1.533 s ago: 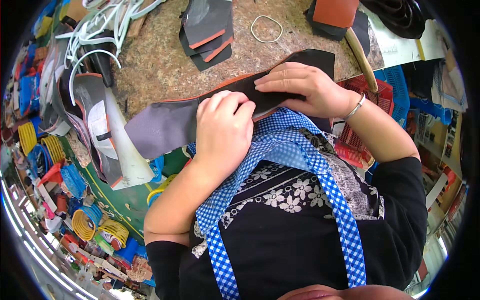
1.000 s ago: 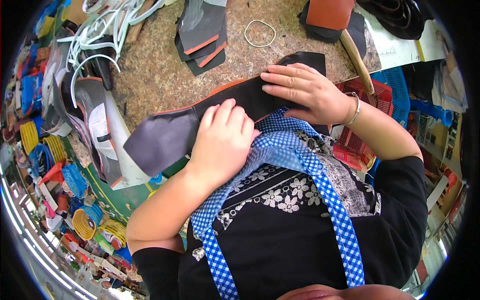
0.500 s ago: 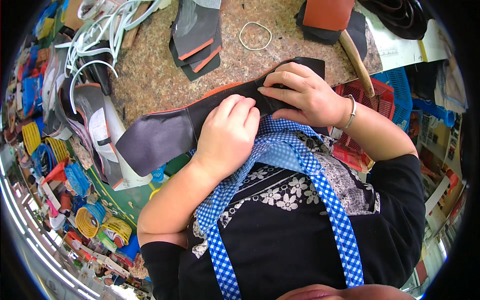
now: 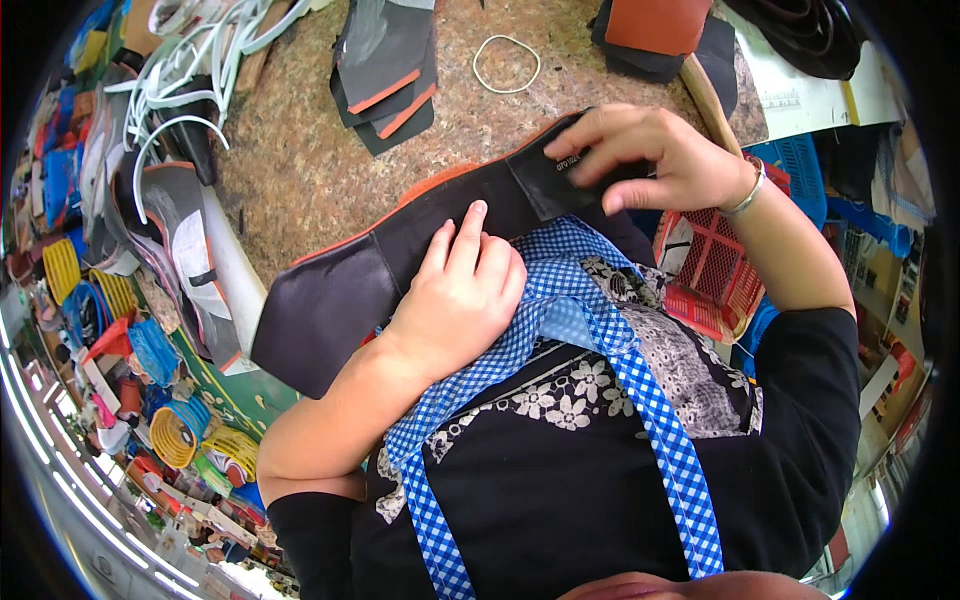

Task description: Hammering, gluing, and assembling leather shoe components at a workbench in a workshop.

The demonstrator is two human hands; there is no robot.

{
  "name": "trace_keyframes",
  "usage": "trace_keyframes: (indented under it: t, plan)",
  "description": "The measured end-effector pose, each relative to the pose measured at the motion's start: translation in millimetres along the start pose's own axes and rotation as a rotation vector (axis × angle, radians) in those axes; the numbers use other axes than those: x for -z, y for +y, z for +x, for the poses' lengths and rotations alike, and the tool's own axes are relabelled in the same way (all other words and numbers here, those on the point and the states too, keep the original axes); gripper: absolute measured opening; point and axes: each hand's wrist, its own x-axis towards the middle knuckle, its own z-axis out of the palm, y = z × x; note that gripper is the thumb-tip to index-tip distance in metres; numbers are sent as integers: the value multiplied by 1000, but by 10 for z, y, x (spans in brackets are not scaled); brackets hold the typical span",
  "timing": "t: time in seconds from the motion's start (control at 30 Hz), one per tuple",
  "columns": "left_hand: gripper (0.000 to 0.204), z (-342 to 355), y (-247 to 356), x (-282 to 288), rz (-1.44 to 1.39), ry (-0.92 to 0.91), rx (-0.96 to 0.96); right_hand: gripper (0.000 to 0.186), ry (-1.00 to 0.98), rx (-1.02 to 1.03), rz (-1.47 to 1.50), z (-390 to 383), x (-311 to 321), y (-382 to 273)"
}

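A long black leather piece [image 4: 420, 232] with an orange far edge lies across the near side of the stone tabletop, overhanging toward my body. My left hand [image 4: 462, 295] rests flat on its middle, fingers stretched out and the index pointing away from me. Over the right end of the leather hovers my right hand [image 4: 660, 160], thumb and fingers apart and slightly blurred. Whether its fingertips touch the leather I cannot tell. Small pale printing shows beside those fingers. Neither hand grips anything.
Beyond the leather are a stack of grey-black pieces with orange edges [image 4: 385, 85], a pale rubber band [image 4: 506, 64], and a wooden handle [image 4: 712, 108] under orange and black patches [image 4: 655, 28]. White curved strips [image 4: 185, 100] lie left. Right, below the table, stands a red crate [image 4: 712, 262].
My right hand has lifted and shifted right, its fingers spreading off the leather. My left fingers have straightened out. The leather's left end has swung slightly right and nearer to me.
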Motion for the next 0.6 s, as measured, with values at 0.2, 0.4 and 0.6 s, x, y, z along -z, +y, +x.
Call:
trace_keyframes:
  t: [0.2,0.4,0.6]
  plan:
    - [39,-109,-116,93,-62,-12,71,88,-142,114,-704,221,-783,-172]
    - [41,-336,-262,149,-26,20,290,58,86,174,-736,420,-918,-281]
    - [35,-355,-260,163,-77,33,185,29,363,111,-366,658,-1030,-301]
